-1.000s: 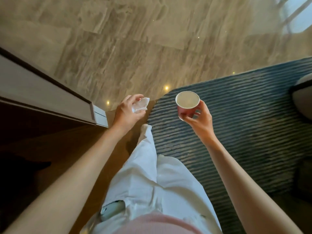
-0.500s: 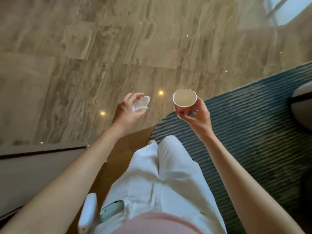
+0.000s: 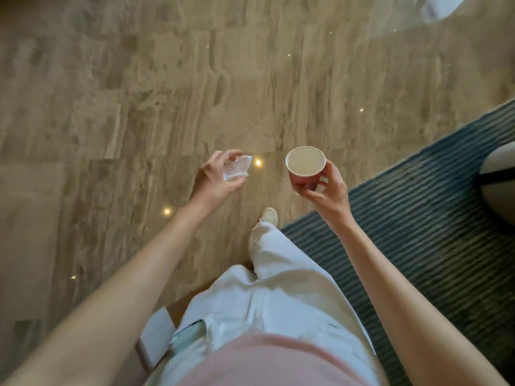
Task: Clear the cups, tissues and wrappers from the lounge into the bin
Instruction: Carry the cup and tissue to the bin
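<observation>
The shiny stone floor (image 3: 139, 107) now fills most of the view, and the dark wooden ledge that was on the left a second ago is gone, so the person has walked on, likely toward the bin. No bin shows yet. The left hand (image 3: 216, 181) pinches a crumpled tissue (image 3: 237, 169) between thumb and fingertips. The right hand (image 3: 324, 190) holds a pink paper cup (image 3: 305, 168) upright, fingers curled around its side. The striped rug (image 3: 418, 232) lies beyond the right fingers. What is in the cup is hard to tell.
</observation>
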